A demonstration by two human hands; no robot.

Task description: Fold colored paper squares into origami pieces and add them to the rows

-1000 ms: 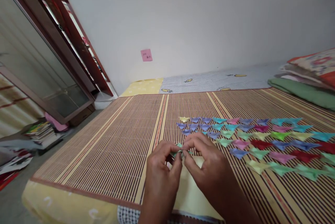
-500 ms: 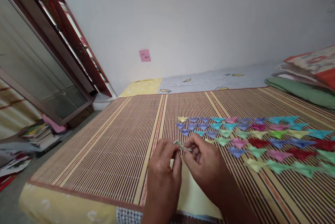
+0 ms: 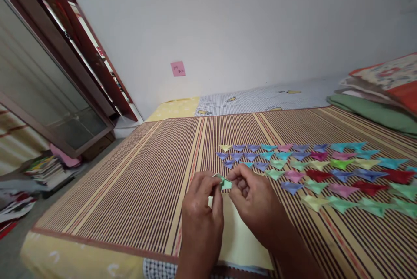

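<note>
Between my hands is a small piece of folded light green paper [image 3: 226, 184], pinched from both sides. My left hand [image 3: 203, 209] has thumb and fingers closed on its left end. On the other end, the thumb and forefinger of my right hand [image 3: 252, 196] grip the edge, with the remaining fingers curled in. Beneath my wrists lies a pale yellow sheet [image 3: 243, 240], partly covered by my forearms. To the right, several folded paper shapes [image 3: 342, 190] in green, pink, red, blue and yellow lie in rows.
A striped bamboo mat [image 3: 130, 183] covers the bed. Folded bedding [image 3: 368, 103] is stacked at the far right, and a pink note [image 3: 178, 69] is stuck to the wall. Books [image 3: 45, 170] are piled at the left, below a glass-panelled door [image 3: 52, 66].
The green paper has turned and spread between my fingers, so more of its face shows. My hands stay almost in place, and the view has shifted slightly.
</note>
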